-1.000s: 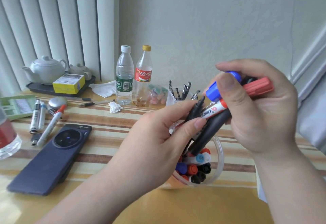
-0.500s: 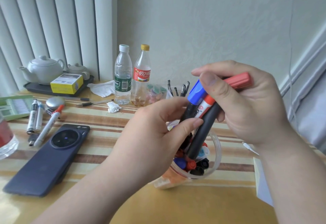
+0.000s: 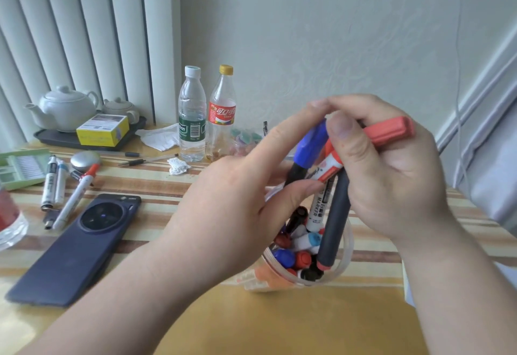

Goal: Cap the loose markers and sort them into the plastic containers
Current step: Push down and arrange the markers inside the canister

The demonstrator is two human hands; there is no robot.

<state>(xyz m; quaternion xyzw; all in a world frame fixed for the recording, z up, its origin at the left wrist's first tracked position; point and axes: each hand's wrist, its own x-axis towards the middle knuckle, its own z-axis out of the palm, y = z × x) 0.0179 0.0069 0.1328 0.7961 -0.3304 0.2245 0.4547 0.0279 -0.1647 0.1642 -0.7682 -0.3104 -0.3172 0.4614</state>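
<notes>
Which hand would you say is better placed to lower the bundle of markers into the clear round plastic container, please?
The right hand, probably: its fingers grip the bundle of markers directly above the clear round plastic container, while the left hand merely pinches the bundle from the side.

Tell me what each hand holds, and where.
The right hand grips a bundle of markers near their capped upper ends. The left hand pinches the blue-capped marker just below its cap.
</notes>
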